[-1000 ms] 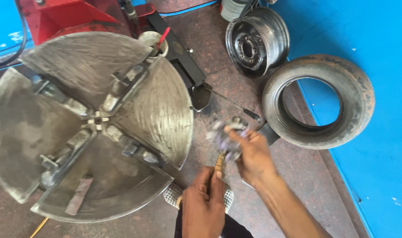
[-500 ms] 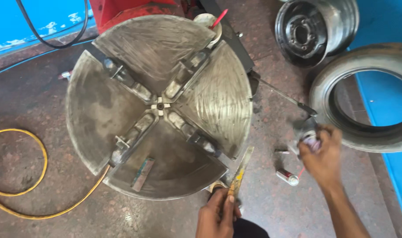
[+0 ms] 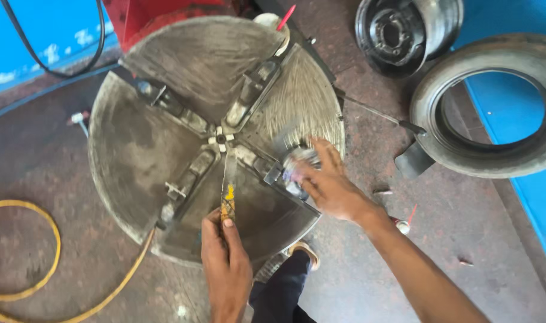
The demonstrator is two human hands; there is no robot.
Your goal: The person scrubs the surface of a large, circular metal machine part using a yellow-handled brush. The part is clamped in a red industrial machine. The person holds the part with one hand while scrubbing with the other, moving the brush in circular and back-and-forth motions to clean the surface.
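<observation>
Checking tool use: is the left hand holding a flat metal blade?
Yes, the left hand grips a flat metal blade pointing at the turntable centre.

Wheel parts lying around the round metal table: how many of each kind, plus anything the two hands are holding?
Tyres: 1, the worn tyre
Steel rims: 1, the bare rim
Flat tools held: 1, the metal file in the left hand
Small round objects held: 1, blurred object under the right hand
Total: 4

turntable (image 3: 165, 119) centre | wheel rim (image 3: 398, 33) behind-right | tyre (image 3: 488, 107) right | hose (image 3: 27, 251) left
</observation>
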